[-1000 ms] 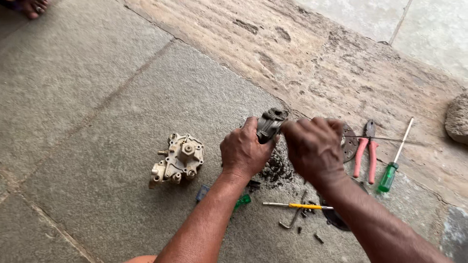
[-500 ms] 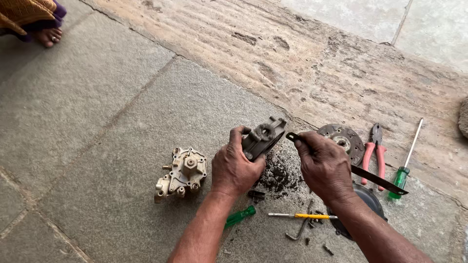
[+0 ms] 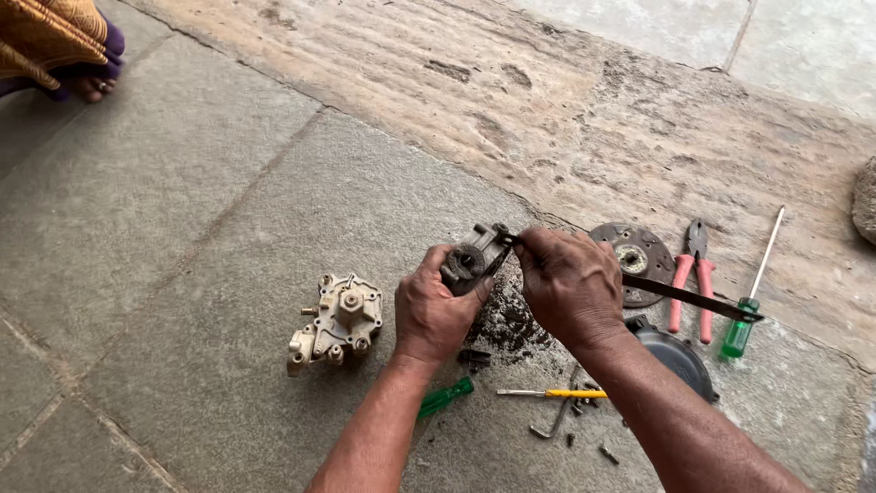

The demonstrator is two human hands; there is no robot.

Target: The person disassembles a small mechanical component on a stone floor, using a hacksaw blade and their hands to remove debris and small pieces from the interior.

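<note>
- Head view: a small, dark grey, greasy metal housing with a round bore point(image 3: 472, 260) is held above the grey stone floor point(image 3: 182, 201) by the left hand point(image 3: 438, 306), whose grip is closed around its lower side.
- A long, flat, dark metal tool point(image 3: 693, 298) is gripped by the right hand point(image 3: 570, 283), fingers curled tight around it; its tip is set against the top of the housing, and its free end reaches out over the pink-handled pliers point(image 3: 691, 278).
- On the floor, a beige cast-metal pump body point(image 3: 338, 321) lies just left of the left hand; a rusty round metal disc point(image 3: 636, 256) and a dark domed cover point(image 3: 680, 358) lie to the right.
- A green-handled screwdriver point(image 3: 750, 306), a yellow-handled screwdriver point(image 3: 557, 393), a green handle point(image 3: 445, 398) and loose small dark screws point(image 3: 584, 429) are scattered near the forearms.
- Risk: the tool tip may slip off the oily housing, since both are held in the air; knuckles could be struck or the part dropped.
- Risk: loose screws could be scattered by a forearm or lost in the dark oily patch point(image 3: 506, 319).
- No packages, labels or signs are visible.
</note>
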